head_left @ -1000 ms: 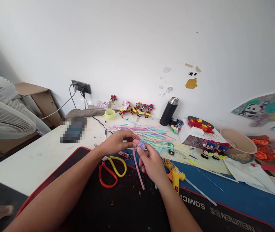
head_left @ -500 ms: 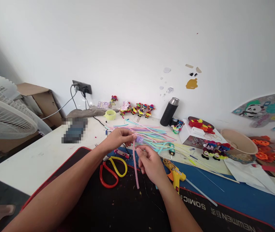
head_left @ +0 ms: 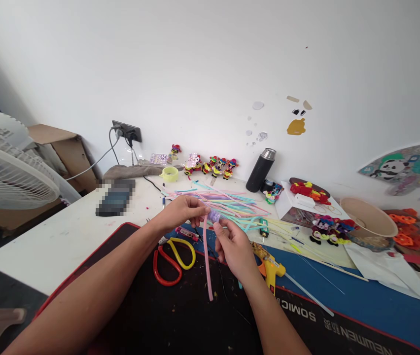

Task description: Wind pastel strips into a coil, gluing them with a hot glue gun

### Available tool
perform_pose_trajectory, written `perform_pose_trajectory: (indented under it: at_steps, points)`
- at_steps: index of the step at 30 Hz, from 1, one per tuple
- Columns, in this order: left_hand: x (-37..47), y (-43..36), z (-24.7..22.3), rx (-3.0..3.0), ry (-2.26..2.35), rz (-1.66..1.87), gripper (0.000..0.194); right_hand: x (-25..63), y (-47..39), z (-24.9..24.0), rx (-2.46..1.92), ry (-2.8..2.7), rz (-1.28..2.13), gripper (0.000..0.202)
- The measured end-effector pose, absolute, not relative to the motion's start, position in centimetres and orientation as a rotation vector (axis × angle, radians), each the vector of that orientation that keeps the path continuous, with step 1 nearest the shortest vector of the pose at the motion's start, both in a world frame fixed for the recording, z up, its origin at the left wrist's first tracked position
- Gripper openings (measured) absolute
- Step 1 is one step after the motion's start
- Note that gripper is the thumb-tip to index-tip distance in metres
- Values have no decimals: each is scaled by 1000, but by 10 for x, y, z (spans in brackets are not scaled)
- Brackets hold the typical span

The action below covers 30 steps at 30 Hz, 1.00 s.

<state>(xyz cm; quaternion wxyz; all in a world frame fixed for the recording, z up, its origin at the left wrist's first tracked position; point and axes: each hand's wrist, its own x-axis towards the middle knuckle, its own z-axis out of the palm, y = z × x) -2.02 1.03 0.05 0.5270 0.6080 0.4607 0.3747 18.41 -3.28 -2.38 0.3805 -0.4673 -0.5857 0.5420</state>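
Pinched between the thumb and fingers of my left hand (head_left: 191, 213) is a pink pipe cleaner (head_left: 207, 264), its long end dangling over the dark mat. A lilac coil of pipe cleaner (head_left: 214, 217) sits between my two hands, right at my left fingertips. My right hand (head_left: 232, 245) is curled, thumb and forefinger closed at the coil's lower edge; its other fingers are partly hidden. Scissors with red and yellow handles (head_left: 175, 261) lie below my left wrist. A yellow hot glue gun (head_left: 272, 268) rests to the right of my right hand.
Behind my hands spreads a heap of pastel pipe cleaners (head_left: 228, 199). A black thermos (head_left: 261, 170) and several small figures (head_left: 215, 167) stand by the wall. At right are a white box (head_left: 287, 199) and a beige bowl (head_left: 368, 217); a fan (head_left: 14, 167) stands left.
My right hand has shifted slightly up and right, its thumb now against the lilac coil. The pink pipe cleaner's free end hangs a little lower. My left hand keeps its pinch.
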Motion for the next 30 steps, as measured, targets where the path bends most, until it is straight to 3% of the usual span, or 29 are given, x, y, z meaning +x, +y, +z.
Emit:
perform_pose_trajectory:
  at_steps: [20, 30]
  points:
    - [-9, 7, -3, 1430, 1003, 1036, 44, 183, -34, -20, -1173, -1482, 1371, 48]
    - [-6, 1, 4, 1468, 959, 934, 40, 185, -33, -18, -1156, -1354, 1343, 55]
